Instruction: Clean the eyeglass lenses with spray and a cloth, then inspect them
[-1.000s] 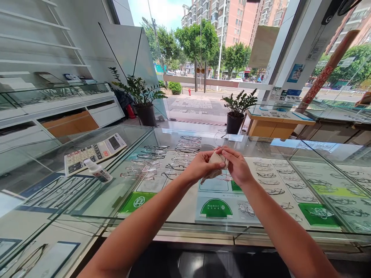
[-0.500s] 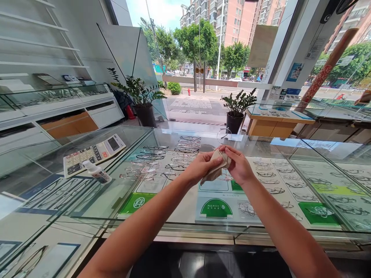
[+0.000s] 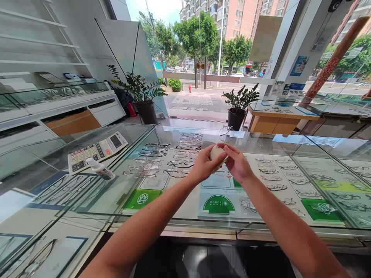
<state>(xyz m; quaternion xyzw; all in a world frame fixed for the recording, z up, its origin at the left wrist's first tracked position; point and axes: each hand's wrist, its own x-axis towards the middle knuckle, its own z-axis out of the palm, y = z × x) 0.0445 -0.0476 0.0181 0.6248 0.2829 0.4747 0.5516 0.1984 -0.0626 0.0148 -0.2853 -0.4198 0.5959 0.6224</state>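
Observation:
Above the glass counter (image 3: 179,210), both hands meet around a small beige cloth (image 3: 216,153). My left hand (image 3: 205,164) is closed on it, thumb laid across the front. At its right edge the fingers of my right hand (image 3: 238,162) are pinched on the cloth. Anything wrapped inside is hidden by fabric and fingers. Just beyond my hands, a thin round-rimmed pair of glasses (image 3: 226,133) stands on the counter. To the left, rows of eyeglass frames (image 3: 185,152) lie beneath my hands' level.
A white spray bottle (image 3: 101,170) lies by a large calculator (image 3: 98,151) on the left. Green display cards (image 3: 218,204) and more eyeglass frames (image 3: 271,171) fill the case. Potted plants (image 3: 236,116) stand beyond the counter near the glass doors.
The cloth hung loosely below my left hand before; now it is bunched up between both hands. My hands stay in nearly the same place, and the view has shifted slightly.

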